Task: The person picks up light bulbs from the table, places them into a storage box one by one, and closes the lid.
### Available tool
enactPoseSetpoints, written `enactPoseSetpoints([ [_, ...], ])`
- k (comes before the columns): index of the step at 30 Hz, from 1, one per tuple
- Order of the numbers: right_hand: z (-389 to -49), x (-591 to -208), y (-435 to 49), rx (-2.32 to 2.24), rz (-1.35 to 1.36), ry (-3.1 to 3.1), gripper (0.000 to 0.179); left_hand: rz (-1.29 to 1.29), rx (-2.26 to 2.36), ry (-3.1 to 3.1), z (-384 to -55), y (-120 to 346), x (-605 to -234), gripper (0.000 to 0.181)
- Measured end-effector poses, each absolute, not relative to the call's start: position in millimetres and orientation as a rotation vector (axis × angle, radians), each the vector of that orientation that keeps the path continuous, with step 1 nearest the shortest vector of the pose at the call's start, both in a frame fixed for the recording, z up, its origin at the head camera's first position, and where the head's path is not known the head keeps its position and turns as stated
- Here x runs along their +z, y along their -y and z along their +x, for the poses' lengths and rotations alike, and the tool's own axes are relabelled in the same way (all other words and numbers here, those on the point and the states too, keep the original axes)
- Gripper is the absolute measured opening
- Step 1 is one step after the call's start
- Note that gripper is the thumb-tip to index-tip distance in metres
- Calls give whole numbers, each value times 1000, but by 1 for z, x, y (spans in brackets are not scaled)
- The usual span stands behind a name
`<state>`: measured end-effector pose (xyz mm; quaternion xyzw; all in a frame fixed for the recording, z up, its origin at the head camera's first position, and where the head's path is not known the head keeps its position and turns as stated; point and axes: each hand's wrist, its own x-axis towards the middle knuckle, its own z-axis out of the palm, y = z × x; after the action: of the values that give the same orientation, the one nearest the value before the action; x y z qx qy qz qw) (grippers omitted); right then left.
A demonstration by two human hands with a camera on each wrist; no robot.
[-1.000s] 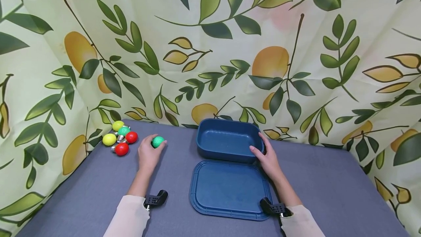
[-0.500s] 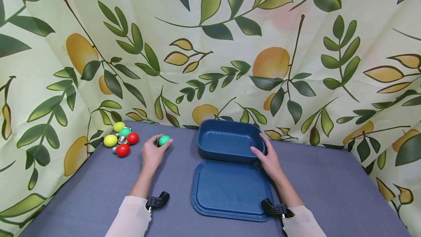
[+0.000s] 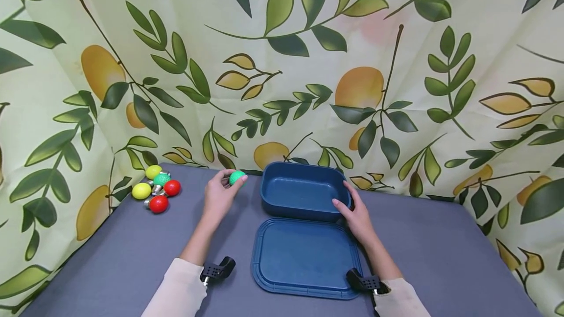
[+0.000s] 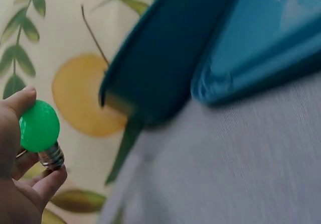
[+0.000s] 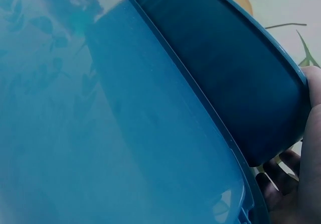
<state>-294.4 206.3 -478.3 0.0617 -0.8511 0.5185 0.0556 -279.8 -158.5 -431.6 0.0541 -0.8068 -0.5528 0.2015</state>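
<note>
My left hand pinches a green light bulb between thumb and fingers, held above the table just left of a blue box. The left wrist view shows the bulb's metal screw base pointing down toward the fingertips. With thumb and fingers my right hand holds the right end of the box, which has no cover on it; its inside is bare where it shows. In the right wrist view, fingers curl under the corner of the box. A flat blue lid lies on the table in front of the box.
At the table's left back lie several bulbs: a red bulb, another red one, a yellow bulb, another yellow one and a green bulb. A leaf-and-fruit patterned cloth hangs behind the grey table.
My left hand has carried the green bulb rightward and away from me, toward the left end of the box. My right hand stays on the box; box and lid keep their places.
</note>
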Motion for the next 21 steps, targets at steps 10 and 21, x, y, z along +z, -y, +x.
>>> enactPoseSetpoints([
  [10, -291, -479, -203, 1580, 177, 2564, 70, -88, -1494, 2283, -288, 121, -407, 35],
  [21, -294, -479, -204, 1611, 184, 2545, 71, -52, -1644, 2320, -297, 87, -406, 30],
])
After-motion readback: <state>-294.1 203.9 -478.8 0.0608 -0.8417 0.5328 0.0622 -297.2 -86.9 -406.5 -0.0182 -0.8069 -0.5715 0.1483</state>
